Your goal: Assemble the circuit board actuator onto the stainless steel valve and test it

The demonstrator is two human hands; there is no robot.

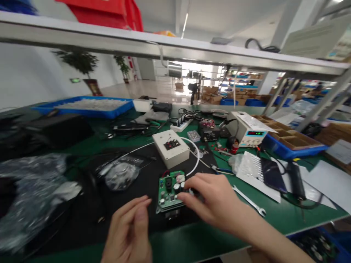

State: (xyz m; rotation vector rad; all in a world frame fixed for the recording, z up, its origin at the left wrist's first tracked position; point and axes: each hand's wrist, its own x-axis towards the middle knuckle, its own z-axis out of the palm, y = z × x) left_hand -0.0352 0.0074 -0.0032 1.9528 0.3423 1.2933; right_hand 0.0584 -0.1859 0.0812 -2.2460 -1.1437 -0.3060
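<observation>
A green circuit board (170, 197) with round capacitors and a metal bracket below lies on the black mat (148, 223). My right hand (212, 199) reaches over its right edge, thumb and forefinger closed around the parts there; the other fingertips are hidden. Left of the board, a small gap away, is my left hand (130, 230), fingers stretched out and holding nothing. Just behind the board stands a beige box (172, 151) with a black terminal block on top. A white tube (197, 157) curves from behind the box down toward the board.
Bubble wrap (35, 197) and a clear plastic bag (122, 175) lie to the left. On the right are a wrench (249, 201), papers (255, 179) and a power supply (248, 129) with a lit display. A shelf (175, 47) spans overhead.
</observation>
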